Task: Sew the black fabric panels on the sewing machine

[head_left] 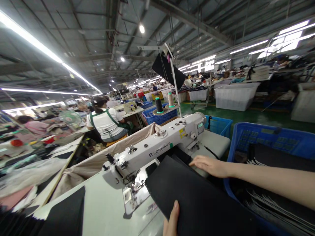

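A large black fabric panel (pixel 192 193) lies tilted in front of a white sewing machine (pixel 152 147). My left hand (pixel 171 220) grips the panel's near left edge, thumb on top and the fingers mostly underneath. At the panel's far right edge, my right hand (pixel 208 165) has its fingertips together on a black piece; whether it pinches the panel or a piece beneath is hard to tell. More black material sits under the machine arm. The lit needle area (pixel 137 186) is to the left of the panel.
Black pieces (pixel 66 213) lie at the table's left. A blue crate (pixel 278 131) with stacked black panels stands at the right. Thread cones (pixel 158 105) are behind the machine. A person in a white shirt (pixel 105 123) sits ahead to the left. White bins (pixel 235 95) stand farther back.
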### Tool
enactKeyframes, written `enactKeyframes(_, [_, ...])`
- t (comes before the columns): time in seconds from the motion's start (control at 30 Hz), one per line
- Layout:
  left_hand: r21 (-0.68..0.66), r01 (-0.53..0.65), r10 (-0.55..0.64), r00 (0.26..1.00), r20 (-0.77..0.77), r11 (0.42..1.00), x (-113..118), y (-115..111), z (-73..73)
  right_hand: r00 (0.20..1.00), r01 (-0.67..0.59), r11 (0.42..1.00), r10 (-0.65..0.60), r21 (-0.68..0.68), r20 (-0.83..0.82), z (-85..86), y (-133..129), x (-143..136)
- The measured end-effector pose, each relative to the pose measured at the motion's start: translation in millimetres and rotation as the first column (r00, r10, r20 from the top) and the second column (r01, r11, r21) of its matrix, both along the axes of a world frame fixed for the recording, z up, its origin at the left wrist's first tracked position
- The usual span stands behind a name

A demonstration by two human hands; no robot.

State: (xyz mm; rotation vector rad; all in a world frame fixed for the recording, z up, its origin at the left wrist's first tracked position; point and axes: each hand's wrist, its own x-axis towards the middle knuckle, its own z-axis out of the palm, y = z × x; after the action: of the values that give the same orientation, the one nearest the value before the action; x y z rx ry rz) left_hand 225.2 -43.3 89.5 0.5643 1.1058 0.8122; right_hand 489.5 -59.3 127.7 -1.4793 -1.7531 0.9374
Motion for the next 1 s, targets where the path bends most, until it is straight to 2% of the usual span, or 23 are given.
enactKeyframes(0.07, [-0.02, -0.006, 0.007, 1.0, 0.025, 1.0, 2.6, 5.7, 1.3, 0.955, -0.038, 0.971, -0.034, 0.235, 0.295, -12.6, 24.1, 10.2])
enactKeyframes(0.1, [-0.028, -0.01, 0.01, 1.0, 0.03, 1.0, 4.3, 9.0, 2.9, 0.915, -0.084, 0.955, -0.04, 0.285, 0.401, -20.5, 33.8, 14.0])
enactKeyframes(0.17, [-0.042, -0.008, 0.01, 0.999, 0.04, 0.999, 7.5, 16.5, 7.0, 0.862, -0.144, 0.941, -0.032, 0.306, 0.506, -36.6, 46.6, 18.8])
enactKeyframes(0.23, [-0.068, 0.006, -0.002, 0.998, 0.063, 0.998, 9.8, 25.9, 11.9, 0.851, -0.167, 0.94, -0.016, 0.299, 0.524, -49.5, 51.4, 21.7])
enactKeyframes(0.33, [-0.067, 0.048, -0.039, 0.991, 0.126, 0.997, 12.6, 46.1, 19.6, 0.842, -0.201, 0.932, 0.008, 0.3, 0.539, -58.9, 50.6, 26.0])
enactKeyframes(0.47, [0.103, 0.109, -0.124, 0.98, 0.155, 0.989, 17.5, 81.8, 25.8, 0.827, -0.235, 0.919, 0.018, 0.316, 0.563, -59.1, 50.3, 30.6])
enactKeyframes(0.53, [0.15, 0.136, -0.157, 0.978, 0.14, 0.979, 20.3, 96.6, 24.9, 0.824, -0.247, 0.912, 0.02, 0.328, 0.566, -57.3, 51.3, 30.5])
enactKeyframes(0.6, [0.138, 0.152, -0.169, 0.978, 0.124, 0.979, 22.1, 105.7, 21.0, 0.822, -0.251, 0.908, 0.017, 0.337, 0.569, -55.4, 51.8, 29.3])
enactKeyframes(0.8, [0.134, 0.096, -0.108, 0.99, 0.086, 0.986, 26.6, 118.9, 9.2, 0.824, -0.241, 0.907, 0.003, 0.346, 0.567, -54.1, 49.7, 27.2])
enactKeyframes(1.0, [0.177, 0.055, -0.065, 0.997, 0.051, 0.983, 44.1, 152.0, 8.4, 0.845, -0.227, 0.914, 0.013, 0.336, 0.535, -52.8, 49.4, 26.1])
